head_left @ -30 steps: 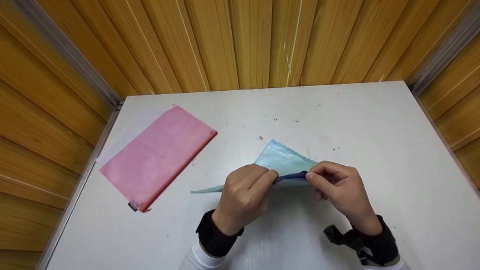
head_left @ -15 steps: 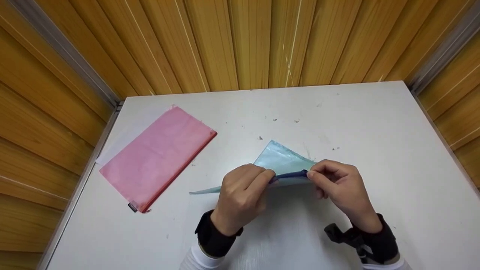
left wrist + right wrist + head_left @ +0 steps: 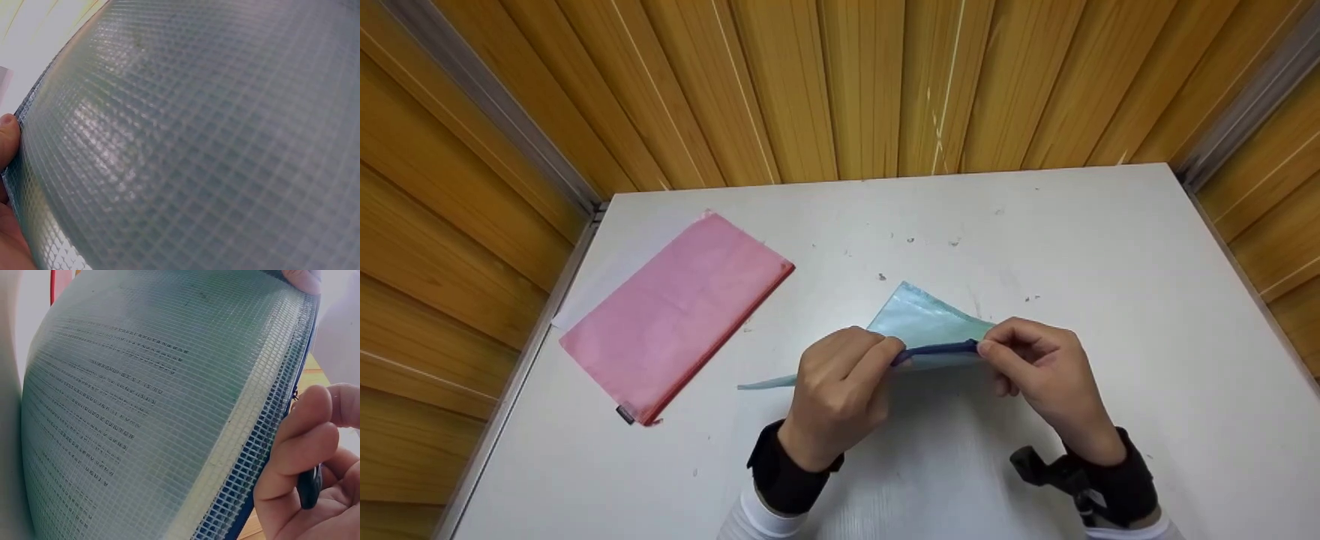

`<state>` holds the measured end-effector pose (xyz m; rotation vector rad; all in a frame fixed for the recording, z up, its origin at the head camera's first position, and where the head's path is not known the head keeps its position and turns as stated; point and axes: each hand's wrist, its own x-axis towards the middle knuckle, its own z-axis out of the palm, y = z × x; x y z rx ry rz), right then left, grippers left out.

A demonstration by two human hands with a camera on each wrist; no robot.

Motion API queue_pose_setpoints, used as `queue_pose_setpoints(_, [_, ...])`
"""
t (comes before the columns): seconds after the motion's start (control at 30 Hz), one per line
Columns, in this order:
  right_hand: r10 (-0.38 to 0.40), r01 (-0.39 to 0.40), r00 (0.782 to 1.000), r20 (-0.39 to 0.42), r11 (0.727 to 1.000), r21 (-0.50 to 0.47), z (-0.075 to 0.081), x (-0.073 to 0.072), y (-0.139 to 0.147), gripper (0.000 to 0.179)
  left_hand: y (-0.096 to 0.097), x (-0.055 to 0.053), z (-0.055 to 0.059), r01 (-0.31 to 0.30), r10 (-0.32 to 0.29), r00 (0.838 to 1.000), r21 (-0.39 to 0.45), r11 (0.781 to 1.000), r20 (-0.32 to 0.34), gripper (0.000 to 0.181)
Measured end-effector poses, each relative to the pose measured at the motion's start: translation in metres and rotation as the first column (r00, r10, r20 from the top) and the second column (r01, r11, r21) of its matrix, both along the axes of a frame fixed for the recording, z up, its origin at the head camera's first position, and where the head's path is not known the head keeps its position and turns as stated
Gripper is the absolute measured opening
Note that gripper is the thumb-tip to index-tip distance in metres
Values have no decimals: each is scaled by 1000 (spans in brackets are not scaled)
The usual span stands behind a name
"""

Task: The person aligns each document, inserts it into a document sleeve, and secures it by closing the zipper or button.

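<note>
A pale blue-green mesh zip pouch (image 3: 926, 319) is held upright above the table, its dark blue zip (image 3: 937, 349) along the top edge. My left hand (image 3: 844, 390) grips that zipped edge with curled fingers. At the zip's right part, my right hand (image 3: 1039, 375) pinches it between thumb and finger. A dark tab, seemingly the zip pull (image 3: 309, 488), sticks out between the right fingers in the right wrist view. Lines of print (image 3: 115, 410) show through the mesh there. In the left wrist view the pouch's mesh side (image 3: 185, 146) fills most of the picture.
A pink zip pouch (image 3: 679, 315) with a red zip lies flat at the table's left, partly over a white sheet (image 3: 604, 281). The white table (image 3: 1080, 240) is bounded by wood-patterned walls (image 3: 862, 90) at the back and sides.
My left hand has slid slightly left along the zipped edge, so more of the dark blue zip shows between the hands. The right hand has barely moved.
</note>
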<state>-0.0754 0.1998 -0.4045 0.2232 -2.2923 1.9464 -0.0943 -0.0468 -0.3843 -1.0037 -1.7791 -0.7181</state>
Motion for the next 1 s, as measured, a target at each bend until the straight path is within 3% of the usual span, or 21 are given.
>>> queue_pose_setpoints(0.53, [-19,18,999,32,1000,11,0,-3,2,15,-2,1,2,5,-5,1000,18,1000,14,19])
queue_pose_setpoints(1.0, [-32,32,999,36,999,3,-3,-6,5,17,-3,-3,3,13,-11,999,50,999,-42,19])
